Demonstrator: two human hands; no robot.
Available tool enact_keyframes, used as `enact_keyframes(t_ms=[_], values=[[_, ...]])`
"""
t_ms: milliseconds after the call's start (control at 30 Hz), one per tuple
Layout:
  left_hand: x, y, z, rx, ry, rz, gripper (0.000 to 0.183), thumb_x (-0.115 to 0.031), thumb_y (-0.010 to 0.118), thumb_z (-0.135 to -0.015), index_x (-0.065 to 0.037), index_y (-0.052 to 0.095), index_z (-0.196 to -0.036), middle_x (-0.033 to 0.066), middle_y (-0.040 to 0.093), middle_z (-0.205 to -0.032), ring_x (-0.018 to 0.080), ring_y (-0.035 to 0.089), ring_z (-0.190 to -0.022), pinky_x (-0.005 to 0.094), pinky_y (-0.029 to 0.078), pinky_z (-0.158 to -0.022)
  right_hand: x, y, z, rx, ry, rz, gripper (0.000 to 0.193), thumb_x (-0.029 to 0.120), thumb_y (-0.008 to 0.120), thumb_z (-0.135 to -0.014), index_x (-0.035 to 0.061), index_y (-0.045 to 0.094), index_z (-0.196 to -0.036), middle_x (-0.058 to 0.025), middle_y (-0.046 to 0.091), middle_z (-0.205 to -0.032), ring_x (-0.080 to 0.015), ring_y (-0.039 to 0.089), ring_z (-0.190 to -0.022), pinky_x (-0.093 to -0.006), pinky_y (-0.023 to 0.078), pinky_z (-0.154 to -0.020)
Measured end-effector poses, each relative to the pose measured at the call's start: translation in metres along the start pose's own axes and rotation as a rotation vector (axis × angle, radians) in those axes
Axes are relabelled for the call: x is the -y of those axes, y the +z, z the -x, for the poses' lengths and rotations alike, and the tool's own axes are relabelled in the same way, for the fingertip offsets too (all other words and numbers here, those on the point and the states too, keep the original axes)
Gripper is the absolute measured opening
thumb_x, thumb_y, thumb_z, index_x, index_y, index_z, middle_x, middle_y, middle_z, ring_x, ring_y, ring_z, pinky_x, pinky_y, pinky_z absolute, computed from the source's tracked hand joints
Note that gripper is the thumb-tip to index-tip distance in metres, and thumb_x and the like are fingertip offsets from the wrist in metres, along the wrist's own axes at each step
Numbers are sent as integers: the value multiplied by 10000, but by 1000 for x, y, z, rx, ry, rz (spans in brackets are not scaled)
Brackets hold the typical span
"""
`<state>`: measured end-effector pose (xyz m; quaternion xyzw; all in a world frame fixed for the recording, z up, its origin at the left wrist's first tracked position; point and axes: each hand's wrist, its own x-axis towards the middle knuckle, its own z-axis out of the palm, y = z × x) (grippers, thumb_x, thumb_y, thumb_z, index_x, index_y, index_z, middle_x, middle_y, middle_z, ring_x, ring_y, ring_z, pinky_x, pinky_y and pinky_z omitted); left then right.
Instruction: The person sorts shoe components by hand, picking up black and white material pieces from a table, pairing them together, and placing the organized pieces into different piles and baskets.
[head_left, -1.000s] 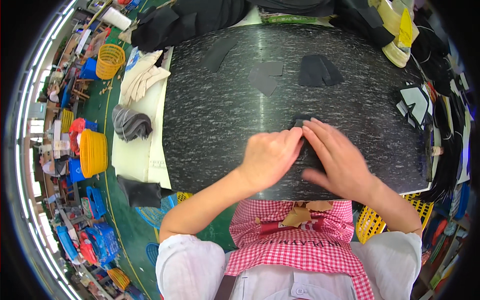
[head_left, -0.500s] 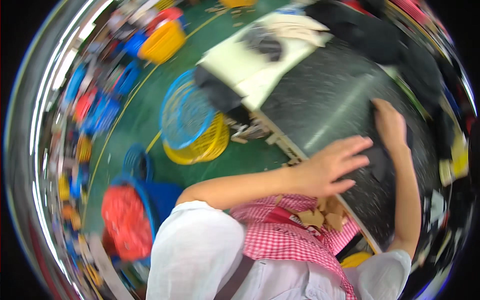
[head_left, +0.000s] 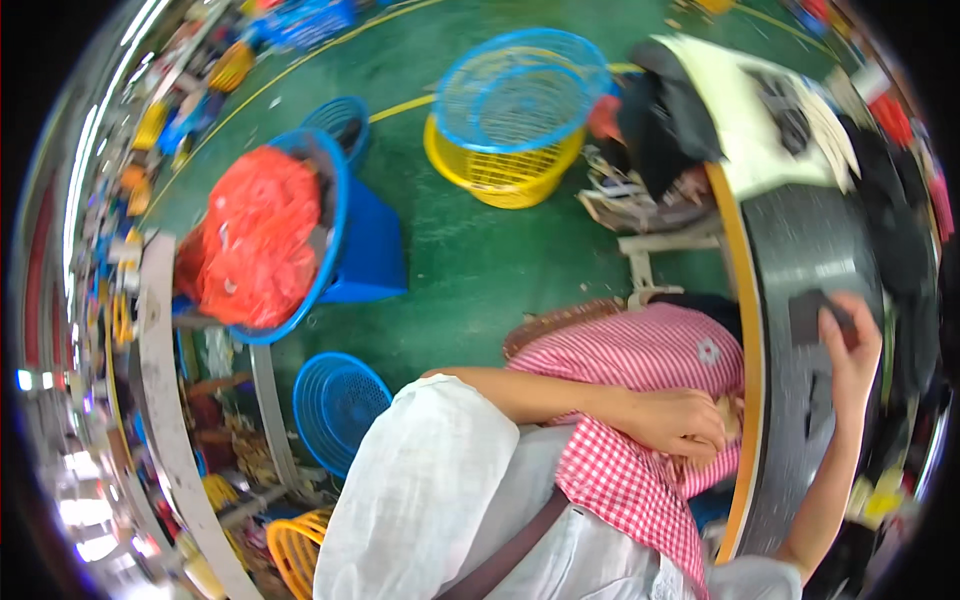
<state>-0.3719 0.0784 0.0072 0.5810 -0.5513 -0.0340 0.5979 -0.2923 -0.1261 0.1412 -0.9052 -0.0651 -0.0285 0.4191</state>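
Observation:
My left hand lies over the lap of the red-and-white checked apron, fingers curled down. Tan scraps show beside its knuckles; what its fingers hold is hidden. Above the dark tabletop, my right hand pinches a small flat black piece by one edge. Another small dark piece seems to lie on the tabletop near my right wrist, blurred.
Pale sheets and black cloth cover the table's far end. On the green floor stand a blue basket stacked on a yellow basket, a blue bin with a red plastic bag, and a blue basket.
The view has swung left. My left hand has gone from spread over the table edge to curled on the apron. My right hand has lifted with the black piece showing in its fingers.

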Motion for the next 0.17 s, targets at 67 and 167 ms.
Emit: enact_keyframes(t_ms=[67,167], values=[[-32,-46,-4,-261,-24,1,201,-91,582,-825,-35,645,-1007,107,642,-814,278,600,-730,368,471,-728,2,10,-3,77,-119,41,220,39,599,-862,20,615,-1080,9,609,-965,-40,535,-816,-180,411,-662],[-73,-87,-4,-486,159,-191,217,-96,593,-801,-58,657,-1004,125,649,-854,284,608,-735,363,481,-712,22,52,-27,257,-168,39,334,14,584,-849,21,587,-1183,-28,621,-1090,-58,550,-885,-180,424,-690]])
